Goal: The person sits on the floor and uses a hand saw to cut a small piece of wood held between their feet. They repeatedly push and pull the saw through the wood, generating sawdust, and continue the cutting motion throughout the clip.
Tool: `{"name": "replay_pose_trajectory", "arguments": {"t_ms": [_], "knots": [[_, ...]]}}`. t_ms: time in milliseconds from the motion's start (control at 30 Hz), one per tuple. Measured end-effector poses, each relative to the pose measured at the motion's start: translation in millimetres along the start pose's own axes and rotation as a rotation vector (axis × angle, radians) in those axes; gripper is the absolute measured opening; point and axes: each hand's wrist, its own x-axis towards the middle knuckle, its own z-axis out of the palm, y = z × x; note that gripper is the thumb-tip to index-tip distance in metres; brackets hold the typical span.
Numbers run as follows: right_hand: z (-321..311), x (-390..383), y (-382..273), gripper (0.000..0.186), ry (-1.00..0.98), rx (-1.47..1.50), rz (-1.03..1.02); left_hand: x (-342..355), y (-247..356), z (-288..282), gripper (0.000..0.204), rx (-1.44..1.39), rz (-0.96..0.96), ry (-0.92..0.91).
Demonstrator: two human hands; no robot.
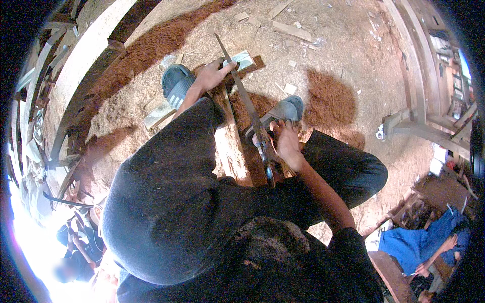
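Observation:
A handsaw (244, 97) with a long, narrow dark blade points away from me, its tip beyond my left hand. My right hand (287, 145) is closed around the saw near its handle end, beside my right sandal (291, 108). Against the blade, my left hand (213, 76) grips a piece of wood (244, 60) with a pale end; the fingers partly cover it. Beneath and between my legs lies a rough wooden beam (233, 146). My left sandal (177, 81) is next to my left wrist. Whether the teeth have cut into the wood is too small to tell.
Offcuts (291, 31) and chips lie on the sawdust-covered ground (348, 55). A wooden frame (86, 65) stands at left, with more timber (419, 60) at right. One person (81, 242) is at lower left; another, in blue cloth (417, 247), is at lower right.

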Motion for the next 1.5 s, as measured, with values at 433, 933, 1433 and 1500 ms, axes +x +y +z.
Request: {"name": "replay_pose_trajectory", "arguments": {"t_ms": [433, 933, 1433, 1500], "knots": [[17.7, -4.3, 3.3, 0.027, -0.052, 0.213, 0.19, 1.4, 5.0, 3.5, 0.081, 0.015, 0.022, -0.006], [2.6, 1.2, 6.0, 0.031, -0.087, -0.054, 0.098, -0.8, 1.9, -0.5, 0.081, -0.001, 0.017, 0.006], [6.0, 19.5, 22.9, 0.029, -0.208, 0.327, 0.025, -2.3, 7.1, -0.3, 0.084, -0.009, 0.006, 0.015], [-4.9, 18.8, 24.2, 0.026, -0.252, 0.318, 0.113, 2.3, 3.0, 3.5, 0.083, -0.025, 0.028, 0.023]]}}
